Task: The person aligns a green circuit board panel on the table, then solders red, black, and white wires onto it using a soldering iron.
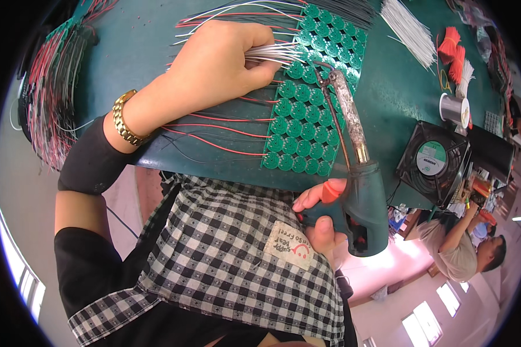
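**Soldering wire leads to a panel of round boards**

The left hand (217, 61) rests on the green counter (133, 52), its grip closed tight around a bundle of white wires (272, 53) whose free ends fan out just past the fingertips, onto the panel (309, 98). The right hand (321, 222) is wrapped shut around the handle of a pistol-shaped soldering gun (362, 196), thumb by the orange trigger; its long barrel runs up and away from that grip, and the tip sits on a board right beside the left fingertips.

By my judgement the step in hand is joining a wire to a pad. The next move would call for a steady tip, one wire end fed exactly to the joint, and no pull on the leads already set.

Counts: one gun, one held bundle, one panel of small round green boards, too many to count surely. About five red and dark leads trail from the panel under the left wrist. Well off from both grips lie one fan (433, 159), one solder spool (454, 109) and a loose sheaf of white wires (411, 32).
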### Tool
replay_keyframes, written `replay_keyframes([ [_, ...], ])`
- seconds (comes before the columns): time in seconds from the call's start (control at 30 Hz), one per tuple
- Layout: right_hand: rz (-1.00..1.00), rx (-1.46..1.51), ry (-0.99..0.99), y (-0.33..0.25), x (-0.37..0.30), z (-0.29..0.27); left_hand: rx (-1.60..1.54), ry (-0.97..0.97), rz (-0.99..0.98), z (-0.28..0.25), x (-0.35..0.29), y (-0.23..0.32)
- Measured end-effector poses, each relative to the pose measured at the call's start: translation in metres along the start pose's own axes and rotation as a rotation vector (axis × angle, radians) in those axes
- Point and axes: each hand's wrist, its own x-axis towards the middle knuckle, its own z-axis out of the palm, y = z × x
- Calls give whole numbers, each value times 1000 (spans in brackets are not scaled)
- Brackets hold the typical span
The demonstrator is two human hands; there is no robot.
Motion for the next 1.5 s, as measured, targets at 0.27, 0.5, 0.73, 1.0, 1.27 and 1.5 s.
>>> replay_keyframes([
  [0.27,135,65,-16,-2,2,-2,-8,0,29,1,-1,-1],
  [0.5,181,73,-41,-2,3,-2,65,-68,109,0,8,-2],
  [0.73,172,62,-14,1,2,-3,34,-94,-33,-1,10,8],
  [1.0,192,62,-22,0,0,-4,111,-7,251,6,5,-5],
  [1.27,178,49,-34,1,-2,-6,173,-10,310,4,4,-6],
  [1.5,146,-74,-110,2,-1,-13,196,-94,216,-1,10,4],
])
